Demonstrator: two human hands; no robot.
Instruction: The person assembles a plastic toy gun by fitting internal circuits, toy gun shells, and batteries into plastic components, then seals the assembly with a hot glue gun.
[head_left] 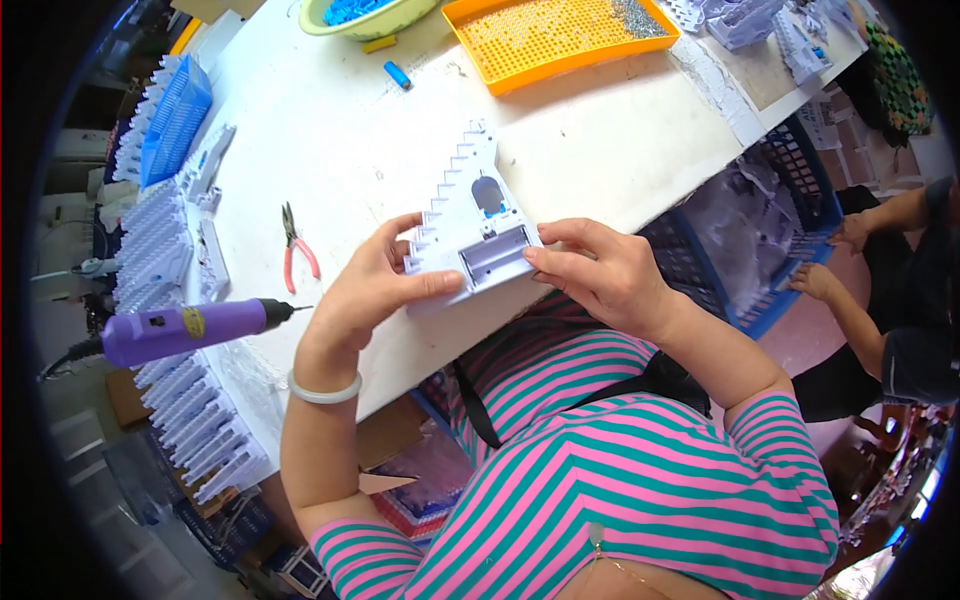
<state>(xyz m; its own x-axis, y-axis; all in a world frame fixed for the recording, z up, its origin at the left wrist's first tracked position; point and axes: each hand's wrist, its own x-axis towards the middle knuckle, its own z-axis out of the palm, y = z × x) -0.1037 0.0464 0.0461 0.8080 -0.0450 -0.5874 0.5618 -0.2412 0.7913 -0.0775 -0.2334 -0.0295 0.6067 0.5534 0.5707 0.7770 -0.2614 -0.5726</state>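
A pale lavender plastic housing [452, 238] with a stepped, stair-like left edge lies tilted at the table's front edge. It has an arched opening with a bit of blue inside, and below that a rectangular battery-box-like recess [497, 257]. My left hand [385, 275] grips its left side, thumb on the front face near the recess and fingers behind the steps. At the opposite edge, my right hand [600, 270] is closed, with thumb and forefinger pinching the corner beside the recess. Whether a small piece sits between those fingertips is hidden.
Pink-handled pliers [298, 255] and a purple electric screwdriver [195, 330] are at left, near stacked stepped housings [155, 245] and a blue basket [178, 120]. Farther back are a blue cylinder [397, 75], a yellow tray [560, 45] of screws and a green bowl [375, 22]. Another person's hands [825, 275] show at right.
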